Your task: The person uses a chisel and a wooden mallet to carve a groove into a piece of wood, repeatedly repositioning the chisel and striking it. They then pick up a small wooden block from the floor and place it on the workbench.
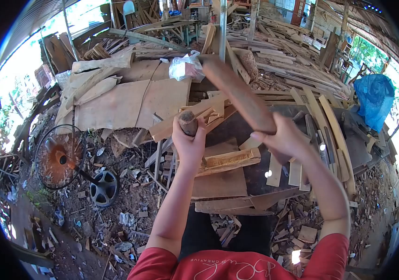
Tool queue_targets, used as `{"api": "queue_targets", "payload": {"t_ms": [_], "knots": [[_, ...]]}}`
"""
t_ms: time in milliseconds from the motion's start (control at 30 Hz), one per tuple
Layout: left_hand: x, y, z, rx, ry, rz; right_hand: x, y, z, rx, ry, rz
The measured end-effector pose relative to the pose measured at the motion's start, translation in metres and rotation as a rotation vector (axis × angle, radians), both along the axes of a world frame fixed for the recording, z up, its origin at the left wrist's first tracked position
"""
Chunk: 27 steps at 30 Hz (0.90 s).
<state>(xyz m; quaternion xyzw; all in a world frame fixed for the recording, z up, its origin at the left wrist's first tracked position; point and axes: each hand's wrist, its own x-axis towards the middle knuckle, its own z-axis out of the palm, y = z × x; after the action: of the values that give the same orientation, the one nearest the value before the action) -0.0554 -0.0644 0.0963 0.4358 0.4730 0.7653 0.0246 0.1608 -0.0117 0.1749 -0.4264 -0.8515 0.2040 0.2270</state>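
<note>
Gripping a wooden club (241, 97) in curled right fingers (259, 136), a round handle (188, 122) in curled left fingers (177, 132); could bruise the latter through an off-centre swing.

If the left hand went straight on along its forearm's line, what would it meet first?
Likely the long, pale-brown wooden beam just beyond the left hand, which grips a round brown wooden handle; depth is unclear, so it might pass above.

- A bench (256, 182) is bearing a wood block (234, 161).
- Wood strips (340, 140) are lying on its right side.
- A fan (61, 158) is sitting left of the bench.
- A tarpaulin (374, 100) is hanging right of the bench (past the strips).
- Lumber (279, 63) is lying behind the bench.
</note>
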Motion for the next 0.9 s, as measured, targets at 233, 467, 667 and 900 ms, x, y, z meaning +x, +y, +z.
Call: {"api": "queue_targets", "payload": {"t_ms": [233, 467, 667, 900], "knots": [[-0.009, -0.009, -0.001, -0.031, -0.132, -0.029, 0.007, 0.005, -0.103, -0.061, -0.277, -0.162], [-0.024, -0.008, -0.008, 0.061, -0.15, 0.031, 0.008, 0.014, -0.133, -0.003, -0.527, -0.185], [-0.041, -0.014, -0.024, 0.147, -0.345, 0.049, 0.002, 0.009, -0.129, -0.061, -0.531, -0.215], [-0.059, -0.017, -0.038, 0.185, -0.531, 0.214, -0.004, 0.009, -0.127, -0.156, -0.492, -0.245]]}}
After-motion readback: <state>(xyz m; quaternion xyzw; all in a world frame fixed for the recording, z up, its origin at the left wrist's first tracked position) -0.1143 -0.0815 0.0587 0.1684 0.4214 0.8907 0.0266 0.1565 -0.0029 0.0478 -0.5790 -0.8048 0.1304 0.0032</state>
